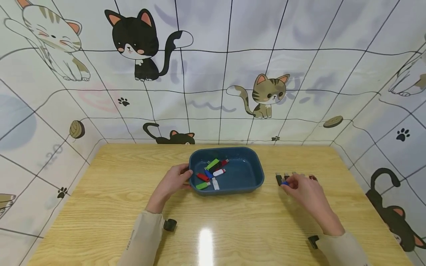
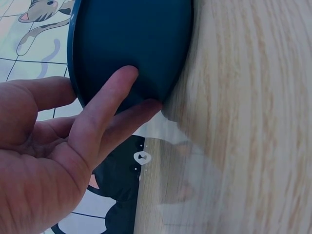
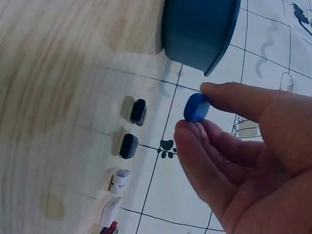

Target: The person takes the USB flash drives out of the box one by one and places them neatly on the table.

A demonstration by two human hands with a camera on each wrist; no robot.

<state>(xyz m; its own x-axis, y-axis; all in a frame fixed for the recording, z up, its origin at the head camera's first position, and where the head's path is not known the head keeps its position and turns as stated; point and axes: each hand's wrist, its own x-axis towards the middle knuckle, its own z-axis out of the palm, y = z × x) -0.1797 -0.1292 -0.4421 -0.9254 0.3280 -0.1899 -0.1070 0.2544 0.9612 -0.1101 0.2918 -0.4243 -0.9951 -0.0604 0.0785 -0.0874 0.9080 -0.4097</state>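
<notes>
A dark blue plastic bin stands on the table, with several USB sticks inside, such as a green one and a white one. My left hand holds the bin's left end, thumb at the rim; in the left wrist view its fingers lie against the outer wall. To the right of the bin, my right hand pinches a blue USB stick between thumb and fingers, above the table. Beside it is a row of USB sticks, a black one leftmost; the hand partly covers the row.
The wooden table ends at a cloth backdrop printed with cats. In the right wrist view, a white USB stick stands in the row beyond two dark ones. Dark wrist devices show at both sleeves.
</notes>
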